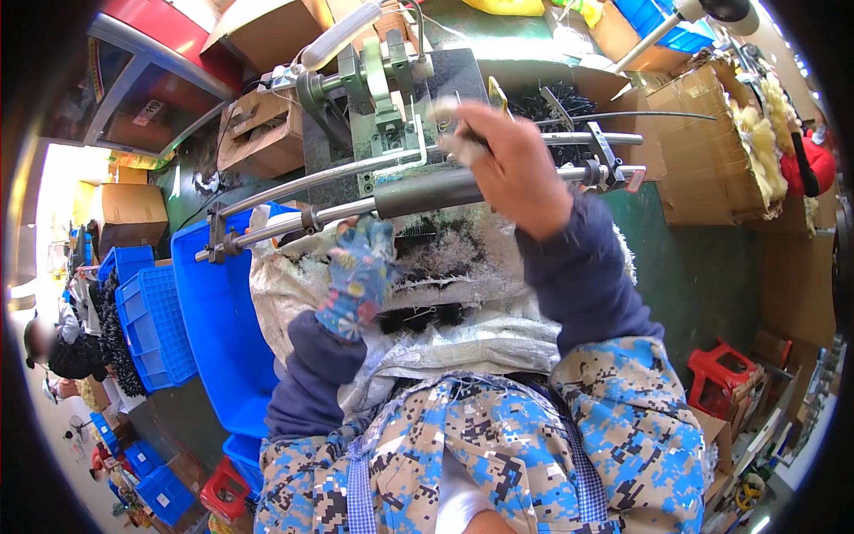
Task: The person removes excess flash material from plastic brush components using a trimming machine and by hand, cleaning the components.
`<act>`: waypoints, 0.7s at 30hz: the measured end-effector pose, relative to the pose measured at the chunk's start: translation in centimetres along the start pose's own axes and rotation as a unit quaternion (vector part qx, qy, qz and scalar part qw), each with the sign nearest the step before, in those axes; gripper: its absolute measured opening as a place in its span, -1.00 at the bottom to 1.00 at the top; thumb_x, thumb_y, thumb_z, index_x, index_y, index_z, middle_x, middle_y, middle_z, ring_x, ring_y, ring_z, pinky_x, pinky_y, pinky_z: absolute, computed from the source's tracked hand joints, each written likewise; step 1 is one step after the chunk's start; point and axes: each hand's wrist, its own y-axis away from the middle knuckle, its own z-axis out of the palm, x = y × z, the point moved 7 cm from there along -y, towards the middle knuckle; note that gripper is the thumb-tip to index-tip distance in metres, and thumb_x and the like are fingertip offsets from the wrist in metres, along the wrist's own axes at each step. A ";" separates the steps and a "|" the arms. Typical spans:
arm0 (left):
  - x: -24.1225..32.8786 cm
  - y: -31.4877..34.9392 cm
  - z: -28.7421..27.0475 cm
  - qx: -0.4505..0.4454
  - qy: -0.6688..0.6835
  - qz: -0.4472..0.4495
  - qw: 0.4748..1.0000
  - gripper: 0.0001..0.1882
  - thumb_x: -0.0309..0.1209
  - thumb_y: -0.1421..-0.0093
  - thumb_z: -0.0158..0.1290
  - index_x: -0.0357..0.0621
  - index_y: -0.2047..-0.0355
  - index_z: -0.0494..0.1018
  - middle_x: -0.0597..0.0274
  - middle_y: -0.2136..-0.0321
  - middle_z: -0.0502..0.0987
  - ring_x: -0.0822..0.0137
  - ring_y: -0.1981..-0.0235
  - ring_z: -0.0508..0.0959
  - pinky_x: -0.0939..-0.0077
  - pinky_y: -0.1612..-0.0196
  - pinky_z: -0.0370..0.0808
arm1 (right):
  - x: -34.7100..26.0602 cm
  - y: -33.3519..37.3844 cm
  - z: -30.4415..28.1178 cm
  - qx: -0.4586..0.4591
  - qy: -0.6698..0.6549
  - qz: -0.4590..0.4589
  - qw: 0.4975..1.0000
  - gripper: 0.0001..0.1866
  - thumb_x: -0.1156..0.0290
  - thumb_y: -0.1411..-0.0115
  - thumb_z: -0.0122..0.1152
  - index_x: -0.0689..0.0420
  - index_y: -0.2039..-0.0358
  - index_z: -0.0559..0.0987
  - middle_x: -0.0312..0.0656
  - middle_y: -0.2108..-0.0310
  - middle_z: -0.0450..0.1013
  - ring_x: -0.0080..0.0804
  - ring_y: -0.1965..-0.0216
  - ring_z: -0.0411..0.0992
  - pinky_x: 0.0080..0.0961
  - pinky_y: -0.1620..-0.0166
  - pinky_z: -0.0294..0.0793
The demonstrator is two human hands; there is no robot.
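Observation:
My left hand point(358, 274), in a blue floral glove, is just below the front metal bar point(342, 211). Its fingers are blurred and partly hidden, so I cannot see what they hold. My right hand point(509, 158) is over the bench machine point(381, 98), above the dark sleeve point(427, 192) on the front bar. Its fingers are curled together, with pale coverings on the blurred fingertips; anything between them is too smeared to make out. A bent metal rod point(422, 142) stands beside it. A dusty whitish sack cloth point(463, 343) with dark debris lies under both hands.
A large blue bin point(218, 311) stands at my left, with more blue crates point(156, 325) beyond it. Dark bristles point(551, 102) lie behind the bars. Cardboard boxes point(703, 147) and a red stool point(719, 378) are at the right. A person in red point(814, 165) is at far right.

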 end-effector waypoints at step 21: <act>0.1 1.2 -6.2 0.177 0.210 0.116 0.955 -0.54 -0.32 0.09 0.13 -0.30 0.19 0.36 -0.05 0.31 0.43 0.03 0.32 0.44 0.19 0.25 0.36 | 10.5 -5.3 6.2 -0.189 0.401 0.103 0.890 -0.77 0.36 -0.03 -0.11 0.08 0.37 0.52 -0.09 0.28 0.39 -0.15 0.20 0.37 -0.23 0.22 0.29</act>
